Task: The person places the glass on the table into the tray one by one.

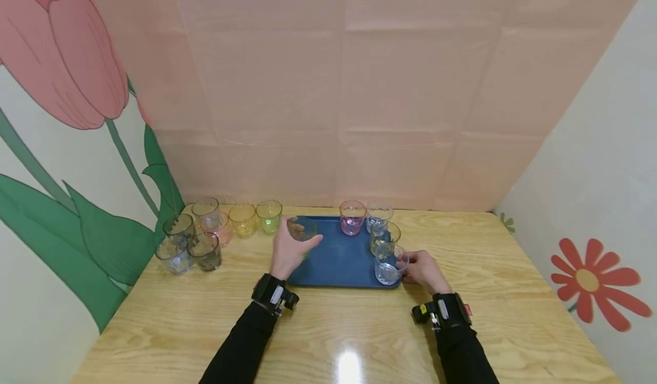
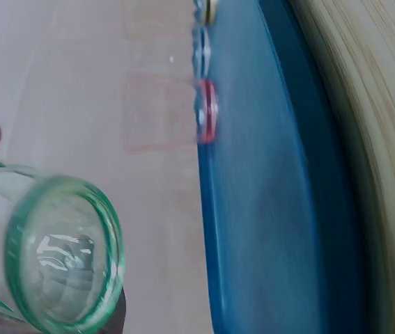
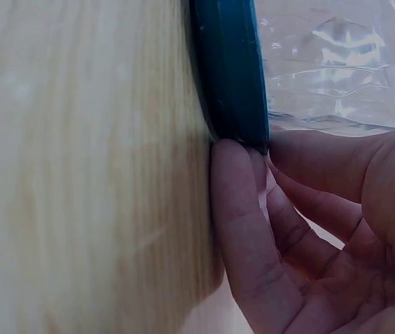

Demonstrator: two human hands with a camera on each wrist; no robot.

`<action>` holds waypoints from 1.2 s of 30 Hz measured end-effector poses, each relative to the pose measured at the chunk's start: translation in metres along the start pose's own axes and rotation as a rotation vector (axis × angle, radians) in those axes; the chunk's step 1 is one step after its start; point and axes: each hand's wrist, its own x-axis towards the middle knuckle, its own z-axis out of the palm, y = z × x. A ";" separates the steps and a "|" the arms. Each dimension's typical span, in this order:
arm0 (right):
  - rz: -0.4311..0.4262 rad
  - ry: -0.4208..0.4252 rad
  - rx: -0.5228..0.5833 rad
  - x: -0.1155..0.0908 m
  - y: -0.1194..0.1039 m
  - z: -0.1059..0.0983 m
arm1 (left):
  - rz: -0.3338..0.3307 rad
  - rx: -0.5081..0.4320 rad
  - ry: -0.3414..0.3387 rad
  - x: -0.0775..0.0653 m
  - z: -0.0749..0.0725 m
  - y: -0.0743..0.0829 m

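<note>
My left hand (image 1: 289, 251) grips a green-tinted glass (image 1: 304, 230) over the left part of the blue tray (image 1: 339, 260). In the left wrist view the base of that glass (image 2: 68, 257) faces the camera, tilted and raised beside the tray. With thumb and fingers, my right hand (image 1: 425, 270) pinches the tray's rim at its front right corner; the right wrist view shows the fingertips (image 3: 233, 163) under that rim. Right beside this hand a clear glass (image 1: 390, 265) stands on the tray. Behind it are a yellowish glass (image 1: 385, 237), a bluish clear glass (image 1: 378, 215) and a pink glass (image 1: 352, 219).
At the table's back left stand several more glasses: a light green one (image 1: 269, 218), a yellow one (image 1: 243, 221), a reddish one (image 1: 223, 230) and grey ones like this dark glass (image 1: 206, 253). A pinkish sheet (image 1: 339, 87) covers the wall behind the wooden table (image 1: 318, 327).
</note>
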 end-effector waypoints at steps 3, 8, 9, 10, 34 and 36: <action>-0.002 -0.003 -0.003 0.000 0.000 0.000 | -0.028 -0.010 -0.036 0.001 0.007 0.005; 0.003 -0.001 0.008 0.000 0.001 0.000 | -0.052 0.027 -0.083 0.003 0.018 0.013; 0.003 0.001 0.008 0.000 0.002 0.000 | -0.052 0.032 -0.094 0.003 0.020 0.014; 0.001 0.003 0.008 0.000 0.002 0.000 | -0.054 0.040 -0.106 0.003 0.022 0.014; 0.028 -0.001 -0.006 0.000 0.001 0.001 | -0.133 0.250 -0.159 0.009 0.086 0.017; 0.026 -0.002 -0.005 0.001 0.001 0.001 | -0.137 0.236 -0.167 0.007 0.089 0.018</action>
